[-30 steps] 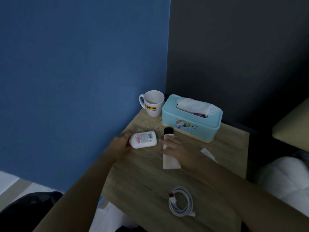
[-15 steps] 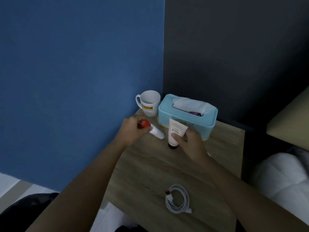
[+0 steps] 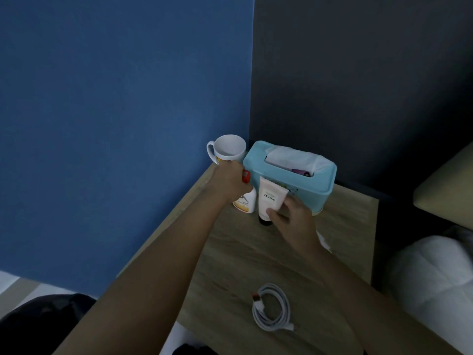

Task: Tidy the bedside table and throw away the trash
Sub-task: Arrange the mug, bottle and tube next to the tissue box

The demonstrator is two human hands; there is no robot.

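left grip [image 3: 231, 184] clamped on red-capped white bottle [image 3: 245, 202], standing mid-frame on my bench [image 3: 340, 226] | right grip [image 3: 290, 217] pinching cream tube [image 3: 270, 198], cap-down beside it, against the blue tissue box [image 3: 294, 179] | mug [image 3: 227, 149] behind | coiled cable [image 3: 271, 307] lower center

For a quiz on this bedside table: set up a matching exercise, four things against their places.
Things:
1. mug
2. tissue box
3. cream tube
4. coiled cable

Places:
A. near front edge of the table, untouched
B. held cap-down by the right hand
C. back corner by the blue wall
D. against the dark wall, behind the tube

Pairs: 1-C, 2-D, 3-B, 4-A
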